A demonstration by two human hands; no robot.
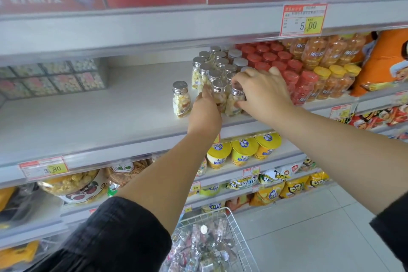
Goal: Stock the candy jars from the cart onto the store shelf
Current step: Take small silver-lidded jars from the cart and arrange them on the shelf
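The job looks well under way but far from finished. On the middle shelf (99,117) a block of silver-capped candy jars (217,65) stands in tight rows, about 3 wide and several deep, close against the red-capped bottles (276,57) on its right. 1 lone jar (181,99) stands upright just left of the block and apart from it, near the shelf's front edge. Both hands are at the front of the block. The right hand (262,93) comes over from the right with its fingers curled round the front right jar (235,100), which stands on the shelf beside its neighbour. The left hand (205,110) reaches up from below and lies against the left side of the front left jar (219,95). Its fingers are mostly hidden behind the back of the hand, so I cannot tell whether it grips that jar or only steadies it. My reading is that these 2 jars are being set or squared into the front row. A wide stretch of white shelf shows to the left of the jars, as far as the clear boxes (55,77) at the back left, so there is room for many more. Below, the wire cart (236,234) holds a heap of jars (198,249), too jumbled to count, so much of the stocking is left to do.
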